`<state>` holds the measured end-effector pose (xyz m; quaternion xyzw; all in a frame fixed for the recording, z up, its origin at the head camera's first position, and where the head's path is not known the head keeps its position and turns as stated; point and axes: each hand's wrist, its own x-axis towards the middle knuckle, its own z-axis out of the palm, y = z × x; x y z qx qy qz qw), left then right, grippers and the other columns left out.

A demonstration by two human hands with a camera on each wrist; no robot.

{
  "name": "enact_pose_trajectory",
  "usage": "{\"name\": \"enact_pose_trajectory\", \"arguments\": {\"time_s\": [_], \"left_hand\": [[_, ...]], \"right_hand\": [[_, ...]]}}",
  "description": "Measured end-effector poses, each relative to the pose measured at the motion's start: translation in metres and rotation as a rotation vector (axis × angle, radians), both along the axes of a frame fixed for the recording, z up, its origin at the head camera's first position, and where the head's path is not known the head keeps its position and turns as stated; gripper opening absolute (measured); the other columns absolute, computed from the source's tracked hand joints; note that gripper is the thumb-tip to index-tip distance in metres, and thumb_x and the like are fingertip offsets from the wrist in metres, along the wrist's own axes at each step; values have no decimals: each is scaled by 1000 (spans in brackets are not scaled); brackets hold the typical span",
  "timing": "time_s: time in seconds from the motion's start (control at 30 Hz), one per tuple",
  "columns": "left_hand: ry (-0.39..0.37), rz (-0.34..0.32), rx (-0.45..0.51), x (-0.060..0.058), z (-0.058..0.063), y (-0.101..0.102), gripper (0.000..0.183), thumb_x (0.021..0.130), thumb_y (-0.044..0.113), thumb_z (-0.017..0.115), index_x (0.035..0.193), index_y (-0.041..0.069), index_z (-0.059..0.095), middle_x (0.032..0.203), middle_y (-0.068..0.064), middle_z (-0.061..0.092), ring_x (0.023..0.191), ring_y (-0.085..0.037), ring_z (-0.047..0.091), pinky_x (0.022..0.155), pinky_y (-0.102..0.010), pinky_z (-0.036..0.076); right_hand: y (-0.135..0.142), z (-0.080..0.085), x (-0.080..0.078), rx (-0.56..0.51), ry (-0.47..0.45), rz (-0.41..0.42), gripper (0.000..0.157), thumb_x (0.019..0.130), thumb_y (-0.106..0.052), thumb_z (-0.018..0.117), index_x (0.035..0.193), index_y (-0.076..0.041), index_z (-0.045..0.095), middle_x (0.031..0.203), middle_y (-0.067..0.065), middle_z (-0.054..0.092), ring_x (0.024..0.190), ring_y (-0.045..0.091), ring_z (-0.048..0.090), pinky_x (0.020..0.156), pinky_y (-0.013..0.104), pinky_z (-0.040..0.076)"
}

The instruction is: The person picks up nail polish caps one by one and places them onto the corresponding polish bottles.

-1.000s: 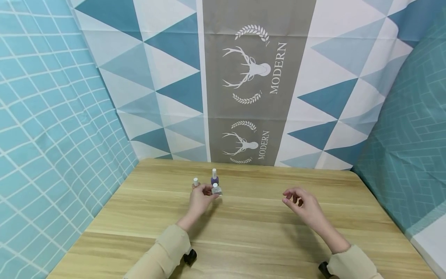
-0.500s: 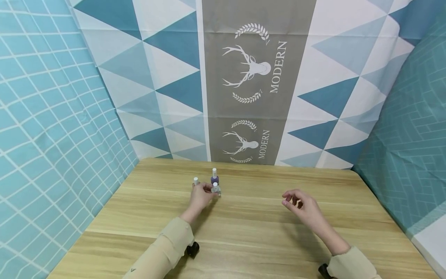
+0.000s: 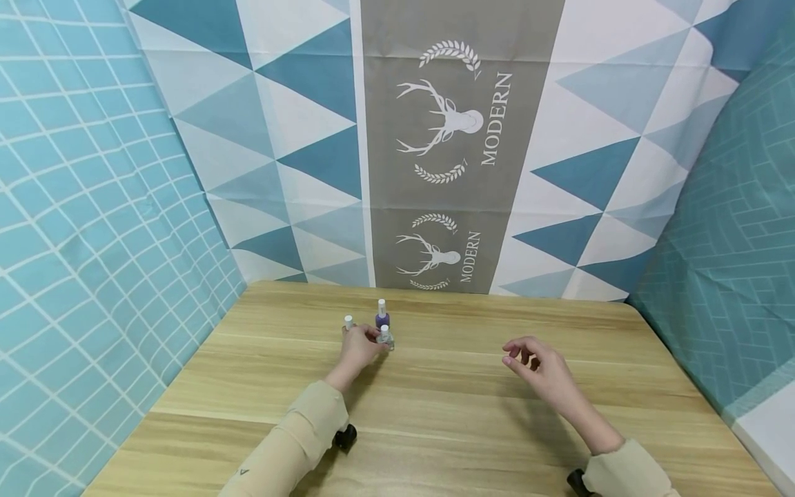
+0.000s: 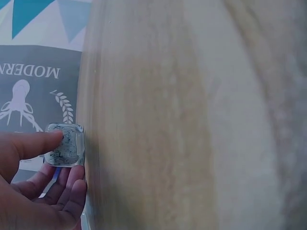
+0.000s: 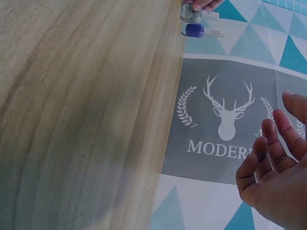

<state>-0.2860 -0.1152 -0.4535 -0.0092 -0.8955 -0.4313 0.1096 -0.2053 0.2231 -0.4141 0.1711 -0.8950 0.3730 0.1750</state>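
Note:
My left hand (image 3: 358,349) pinches a small clear nail polish bottle (image 3: 386,339) with a white cap, low over the wooden table. Dark specks show through the glass of the nail polish bottle (image 4: 67,146) in the left wrist view, where my thumb lies across its side. Right behind it stands a purple nail polish bottle (image 3: 382,321), also white-capped. A third white-capped bottle (image 3: 348,322) is just left of the hand, its body mostly hidden by my fingers. Away to the right, my right hand (image 3: 539,366) hovers above the table with loosely bent fingers, holding nothing.
The wooden table (image 3: 447,428) reaches back to a patterned cloth (image 3: 428,262) printed with deer heads and triangles. A blue gridded cloth (image 3: 93,207) hangs on the left and a teal one (image 3: 733,276) on the right.
The clear nail polish bottle has gone from slightly tilted to more upright in my left hand, and the left forearm has shifted a little to the right. My right hand has hardly moved.

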Motion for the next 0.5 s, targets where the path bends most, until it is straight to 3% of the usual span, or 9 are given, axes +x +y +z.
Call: {"name": "enact_pose_trajectory", "arguments": {"time_s": [0.37, 0.5], "left_hand": [[4, -47, -56, -3, -1, -3, 30, 61, 12, 80, 83, 1, 63, 73, -9, 64, 69, -20, 59, 105, -54, 6], [-85, -71, -37, 1, 7, -7, 41, 62, 14, 80, 94, -2, 61, 82, -13, 63, 73, -21, 57, 93, -45, 36]], "right_hand": [[2, 6, 1, 7, 14, -8, 13, 83, -28, 63, 95, -23, 60, 77, -9, 53, 63, 7, 46, 54, 21, 40], [3, 11, 4, 23, 13, -17, 14, 83, -28, 62, 96, -23, 60, 77, -9, 53, 63, 7, 45, 55, 21, 41]]}}
